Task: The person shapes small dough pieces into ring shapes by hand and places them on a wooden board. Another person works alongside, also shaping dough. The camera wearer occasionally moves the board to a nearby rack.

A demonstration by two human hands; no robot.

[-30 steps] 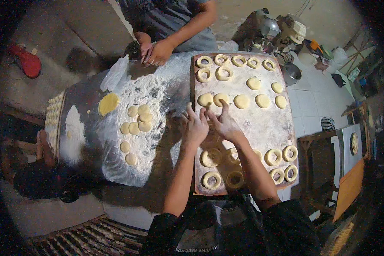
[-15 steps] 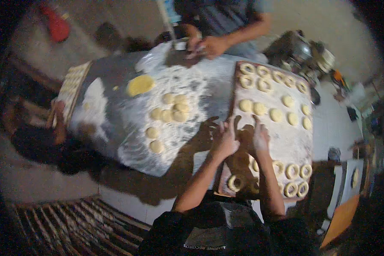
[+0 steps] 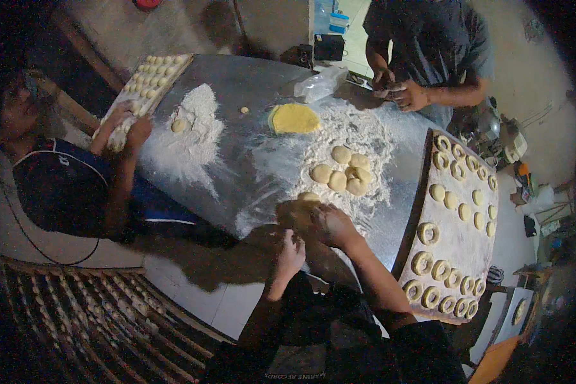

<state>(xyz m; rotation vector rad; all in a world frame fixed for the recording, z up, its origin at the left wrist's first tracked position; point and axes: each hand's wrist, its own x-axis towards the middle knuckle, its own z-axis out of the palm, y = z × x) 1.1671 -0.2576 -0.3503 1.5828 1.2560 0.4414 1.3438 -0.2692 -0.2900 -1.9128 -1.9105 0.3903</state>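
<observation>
My right hand (image 3: 331, 227) reaches palm down over the near edge of the floured patch, beside a round dough piece (image 3: 309, 197). Its fingertips are in shadow, and whatever lies beneath them is hidden. My left hand (image 3: 290, 256) is raised at the table's near edge, empty, with its fingers loosely bent and apart. Beyond my right hand, several flattened dough rounds (image 3: 337, 181) lie clustered in the flour. On my right, a floured board (image 3: 454, 249) carries dough rings (image 3: 429, 233) in rows at both ends and solid dough rounds (image 3: 465, 212) between them.
A yellow dough sheet (image 3: 294, 119) and a clear plastic bag (image 3: 320, 84) lie farther back on the dark table (image 3: 230, 185). To the left, a person's hands (image 3: 137, 128) work by a tray of dough pieces (image 3: 150, 77) near a flour pile (image 3: 198, 115). Across stands another person (image 3: 429, 57).
Both hands have left the board and moved left to the floured table. A dough ring now shows on the board where they were. My view has swung to the right.
</observation>
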